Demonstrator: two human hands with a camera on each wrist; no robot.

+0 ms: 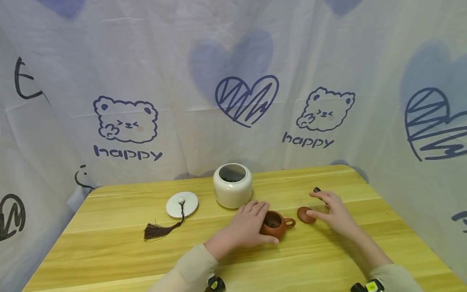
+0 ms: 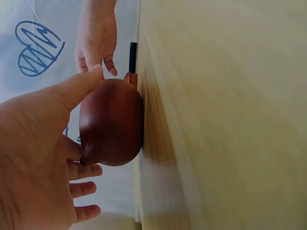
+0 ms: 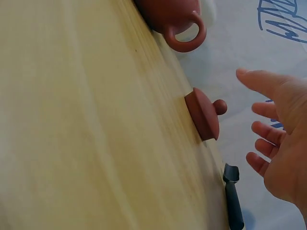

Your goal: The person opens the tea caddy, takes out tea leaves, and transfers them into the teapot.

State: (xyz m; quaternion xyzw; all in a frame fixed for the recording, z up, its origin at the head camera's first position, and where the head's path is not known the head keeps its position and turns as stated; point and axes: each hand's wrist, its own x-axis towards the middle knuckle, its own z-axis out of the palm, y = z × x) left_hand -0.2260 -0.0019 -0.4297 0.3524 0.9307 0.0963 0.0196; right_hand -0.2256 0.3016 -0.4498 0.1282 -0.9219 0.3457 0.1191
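Observation:
A small brown clay teapot (image 1: 275, 229) stands lidless on the table, dark bits inside it and its ring handle pointing right. My left hand (image 1: 248, 227) is at its spout side, thumb in front and loosely spread fingers behind. In the left wrist view the thumb overlaps the teapot (image 2: 112, 122) and the fingers reach past its spout. My right hand (image 1: 337, 215) hovers over the teapot lid (image 1: 305, 215), with relaxed fingers and nothing in them. The right wrist view shows a gap between that hand (image 3: 283, 129) and the knobbed lid (image 3: 204, 115).
Behind the teapot stands a white jar (image 1: 232, 190) with dark contents. Left of it lies a white jar lid (image 1: 178, 207) with a dark tassel (image 1: 160, 231). A dark small scoop-like tool (image 3: 233, 201) lies beyond the teapot lid. A printed cloth (image 1: 175, 81) hangs behind the table.

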